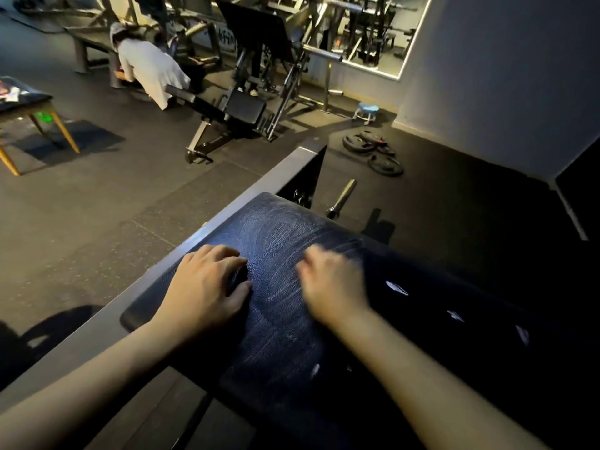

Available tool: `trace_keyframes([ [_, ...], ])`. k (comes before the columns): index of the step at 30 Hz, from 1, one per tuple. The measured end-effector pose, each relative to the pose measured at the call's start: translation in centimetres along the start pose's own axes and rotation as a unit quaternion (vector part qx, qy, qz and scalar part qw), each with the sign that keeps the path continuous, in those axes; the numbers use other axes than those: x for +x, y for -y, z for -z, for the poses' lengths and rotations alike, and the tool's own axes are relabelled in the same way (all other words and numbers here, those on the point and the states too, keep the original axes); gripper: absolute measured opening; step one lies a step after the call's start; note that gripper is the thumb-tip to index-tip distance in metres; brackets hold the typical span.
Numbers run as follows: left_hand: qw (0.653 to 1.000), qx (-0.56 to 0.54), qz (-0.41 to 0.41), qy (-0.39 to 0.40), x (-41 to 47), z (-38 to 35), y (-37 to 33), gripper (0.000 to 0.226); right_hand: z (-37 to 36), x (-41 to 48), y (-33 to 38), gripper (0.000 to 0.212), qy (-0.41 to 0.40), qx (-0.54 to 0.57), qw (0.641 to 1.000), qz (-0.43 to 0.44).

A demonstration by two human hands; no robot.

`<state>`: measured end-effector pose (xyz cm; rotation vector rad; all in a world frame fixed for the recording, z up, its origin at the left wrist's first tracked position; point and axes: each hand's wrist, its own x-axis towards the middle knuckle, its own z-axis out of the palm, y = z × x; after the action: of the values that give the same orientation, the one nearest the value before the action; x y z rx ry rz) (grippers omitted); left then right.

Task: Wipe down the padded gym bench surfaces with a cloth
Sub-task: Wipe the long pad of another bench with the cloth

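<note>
Black pebbled-vinyl padded worktop (279,228) lies under both hands. The left grip (204,287) rests near its left edge, fingers curled over a dark lump (238,277), possibly the cloth; whether it pinches it I cannot tell. The right grip (331,280), blurred, sits nearer the worktop's middle with its fingers bent, its hold unclear. A grey steel rail (227,206) runs against the worktop's left edge, with open rubber floor (113,206) left of it. Beyond the far end a chrome bar sleeve (342,196) juts up, with black weight plates (373,151) farther off. Pale arcing streaks cover the worktop's far end and white scuffs (396,287) dot its right side.
</note>
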<state>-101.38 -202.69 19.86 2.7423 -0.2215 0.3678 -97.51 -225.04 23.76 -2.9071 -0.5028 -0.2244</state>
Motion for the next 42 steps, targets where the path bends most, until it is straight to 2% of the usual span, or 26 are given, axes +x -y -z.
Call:
trace_keyframes([
  [2, 1.000, -0.005, -0.004, -0.003, -0.5, 0.1, 0.0, 0.045, -0.4, -5.3, 4.3, 0.021, 0.051, 0.052, 0.987, 0.142],
  [3, 1.000, -0.009, -0.008, -0.008, -0.8, 0.2, -0.1, 0.042, -0.4, -6.5, 4.2, 0.022, 0.049, 0.046, 0.980, 0.185],
  [4, 1.000, -0.013, -0.013, -0.013, -1.1, 0.2, -0.2, 0.040, 0.0, -6.0, 2.9, 0.023, 0.031, 0.027, 0.981, 0.188],
  [5, 1.000, -0.018, -0.019, -0.015, -1.5, 0.3, -0.4, 0.039, 0.6, -4.5, 0.8, 0.024, 0.011, -0.008, 0.989, 0.150],
  [8, 0.999, -0.029, -0.034, -0.014, -2.7, 0.3, -1.0, 0.038, 2.0, 1.8, -7.1, 0.024, 0.007, -0.125, 0.991, -0.051],
  [10, 0.999, -0.029, -0.032, -0.012, -3.4, 0.0, -1.4, 0.039, 2.4, 3.0, -8.6, 0.025, -0.011, -0.135, 0.986, -0.098],
  [13, 0.999, -0.038, -0.017, -0.005, -3.7, -0.2, -1.6, 0.044, 0.8, -0.4, -2.0, 0.022, -0.002, -0.054, 0.998, -0.033],
  [15, 0.999, -0.042, -0.015, -0.003, -3.7, -0.1, -1.6, 0.046, 0.4, -5.4, 3.5, 0.019, 0.013, 0.004, 0.997, 0.076],
  [17, 0.999, -0.039, -0.015, -0.007, -3.9, 0.0, -1.6, 0.047, 0.5, -10.7, 5.0, 0.021, 0.022, 0.023, 0.986, 0.163],
  [18, 0.999, -0.033, -0.014, -0.008, -4.0, 0.0, -1.6, 0.050, 0.9, -12.3, 3.8, 0.023, 0.020, 0.026, 0.984, 0.173],
  [19, 1.000, -0.027, -0.008, -0.005, -4.1, 0.0, -1.6, 0.053, 1.5, -13.0, 1.8, 0.025, 0.019, 0.012, 0.988, 0.152],
  [21, 1.000, -0.017, 0.006, 0.006, -4.2, -0.1, -1.9, 0.059, 2.8, -11.8, -3.8, 0.025, 0.003, -0.064, 0.997, 0.038],
  [23, 1.000, -0.003, 0.019, 0.013, -4.2, -0.4, -2.6, 0.063, 4.2, -8.6, -9.8, 0.022, -0.014, -0.139, 0.985, -0.102],
  [25, 0.999, 0.012, 0.031, 0.008, -4.3, -0.5, -3.4, 0.059, 4.5, -6.3, -11.3, 0.023, -0.031, -0.141, 0.975, -0.169],
  [27, 0.999, 0.019, 0.043, 0.001, -4.6, -0.6, -4.1, 0.050, 3.5, -6.0, -7.7, 0.022, -0.041, -0.090, 0.983, -0.157],
  [28, 0.999, 0.020, 0.049, 0.001, -4.8, -0.6, -4.2, 0.047, 2.7, -7.1, -4.6, 0.020, -0.034, -0.058, 0.990, -0.124],
  [30, 0.998, 0.022, 0.053, 0.001, -5.0, -0.8, -4.3, 0.051, 1.3, -11.6, 1.1, 0.015, -0.023, -0.026, 0.999, -0.003],
  [32, 0.998, 0.028, 0.049, -0.007, -5.1, -0.9, -4.2, 0.054, 1.0, -15.4, 2.3, 0.015, -0.037, -0.010, 0.997, 0.073],
  [34, 0.998, 0.031, 0.045, -0.019, -5.2, -1.0, -4.2, 0.050, 2.1, -14.8, -0.9, 0.019, -0.034, -0.060, 0.997, 0.028],
  [37, 0.997, 0.036, 0.055, -0.026, -5.3, -1.1, -4.9, 0.041, 3.5, -9.9, -8.0, 0.023, -0.035, -0.144, 0.980, -0.135],
  [38, 0.997, 0.036, 0.061, -0.025, -5.2, -1.2, -5.1, 0.040, 3.9, -8.4, -9.4, 0.023, -0.037, -0.151, 0.974, -0.166],
  [40, 0.997, 0.032, 0.068, -0.025, -5.2, -1.1, -5.3, 0.040, 3.5, -7.0, -8.4, 0.020, -0.051, -0.122, 0.977, -0.169],
  [42, 0.997, 0.027, 0.067, -0.030, -5.2, -1.2, -5.0, 0.044, 2.0, -8.5, -3.9, 0.020, -0.045, -0.052, 0.991, -0.115],
])
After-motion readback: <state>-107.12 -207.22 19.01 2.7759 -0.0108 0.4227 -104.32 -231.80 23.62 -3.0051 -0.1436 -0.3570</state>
